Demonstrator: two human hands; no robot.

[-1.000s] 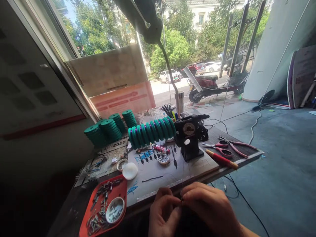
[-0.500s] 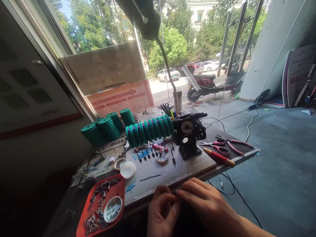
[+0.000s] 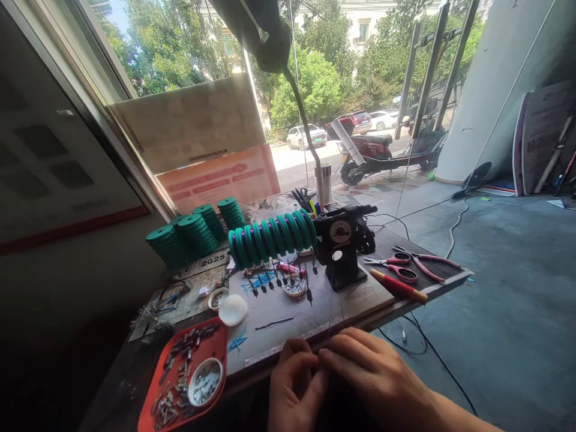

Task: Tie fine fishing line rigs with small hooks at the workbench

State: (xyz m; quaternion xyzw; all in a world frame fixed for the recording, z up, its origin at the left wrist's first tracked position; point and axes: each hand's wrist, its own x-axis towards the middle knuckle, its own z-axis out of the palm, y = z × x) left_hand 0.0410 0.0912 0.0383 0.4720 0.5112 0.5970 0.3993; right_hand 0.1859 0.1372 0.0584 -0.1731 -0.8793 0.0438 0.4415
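Observation:
Close together at the table's front edge, my left hand (image 3: 297, 384) and my right hand (image 3: 375, 366) are both closed, fingertips pinched and nearly touching. A thin line (image 3: 330, 309) runs down from the black winding device (image 3: 342, 240) to my fingers. What lies between the fingertips is too small to make out. Beyond my hands, a row of green spools (image 3: 272, 240) sits on the device's shaft, with small dark weights (image 3: 309, 296) hanging below it. A bowl of small beads (image 3: 294, 286) stands under the spools.
At the left front is a red tray (image 3: 224, 336) of metal parts with a white bowl (image 3: 198, 399). Stacked green spools (image 3: 195, 234) stand at the back left. Scissors (image 3: 405, 274), pink-handled pliers (image 3: 434, 264) and a red-and-yellow tool (image 3: 398, 287) lie to the right.
One dark weight hanging at the right has shifted left and up a little. My right hand has moved very slightly; both hands stay pinched together.

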